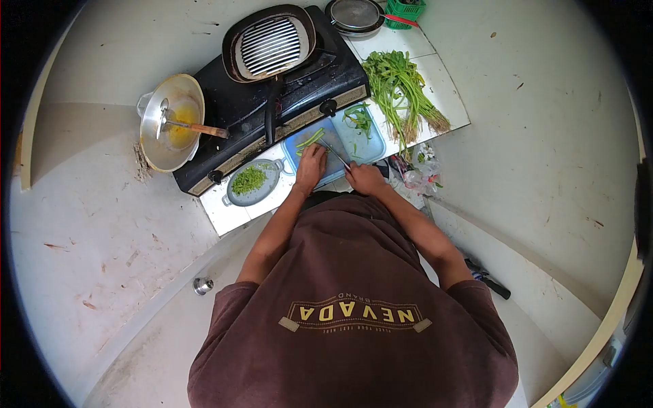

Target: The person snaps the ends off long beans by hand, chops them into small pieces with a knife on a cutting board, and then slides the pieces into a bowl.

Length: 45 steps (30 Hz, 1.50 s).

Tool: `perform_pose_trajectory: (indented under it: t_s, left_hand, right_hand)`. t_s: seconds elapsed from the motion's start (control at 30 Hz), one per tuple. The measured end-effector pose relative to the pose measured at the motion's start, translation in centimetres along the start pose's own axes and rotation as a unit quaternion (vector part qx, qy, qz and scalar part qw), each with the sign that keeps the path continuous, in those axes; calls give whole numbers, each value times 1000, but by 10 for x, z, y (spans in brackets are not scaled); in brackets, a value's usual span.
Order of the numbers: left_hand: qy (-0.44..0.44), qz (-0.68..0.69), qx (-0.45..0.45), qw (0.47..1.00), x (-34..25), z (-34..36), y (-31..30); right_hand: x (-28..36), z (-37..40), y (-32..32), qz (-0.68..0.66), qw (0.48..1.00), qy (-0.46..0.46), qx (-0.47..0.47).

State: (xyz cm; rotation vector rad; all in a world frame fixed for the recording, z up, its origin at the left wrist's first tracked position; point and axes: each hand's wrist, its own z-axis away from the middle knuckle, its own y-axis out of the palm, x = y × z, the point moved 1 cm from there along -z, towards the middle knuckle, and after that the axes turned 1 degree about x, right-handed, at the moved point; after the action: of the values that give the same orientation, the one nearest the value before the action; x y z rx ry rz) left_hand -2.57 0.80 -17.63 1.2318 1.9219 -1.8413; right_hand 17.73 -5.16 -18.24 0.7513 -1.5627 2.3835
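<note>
My left hand (311, 165) rests on the blue cutting board (332, 165), its fingers closed on green stalks (311, 139) that lie on the board. My right hand (366, 178) is wrapped round the handle of a knife (334, 153), whose blade points up and left toward the stalks. Cut leaves (358, 120) lie on the light-blue tray (376, 145) at the board's right side. Left of my left hand, a grey oval dish (262, 193) holds chopped greens (249, 180).
A black stove (224, 109) carries a grill pan (270, 46), its handle toward me. At the left is a metal wok (153, 139) with a wooden-handled ladle (197, 128). Uncut greens (401, 85) lie at the right, a plastic bag (425, 178) below them. A sieve (355, 13) and green basket (406, 9) stand behind.
</note>
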Motion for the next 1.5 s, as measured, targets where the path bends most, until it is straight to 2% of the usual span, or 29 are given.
perform_pose_trajectory:
  t_s: [0.8, 1.17, 1.3, 1.5]
  left_hand:
    - [-19, -5, -11, 1000, 0, 1, 2]
    - [-67, 21, -40, 997, 3, 3, 3]
    - [-88, 39, -44, 994, -1, 3, 4]
    - [-64, 26, -39, 997, 1, 3, 4]
  right_hand:
    - [17, -9, -3, 13, 1000, 16, 12]
    - [9, -8, 5, 14, 1000, 2, -8]
    - [15, -9, -9, 30, 999, 22, 31]
    - [11, 2, -10, 23, 999, 18, 26]
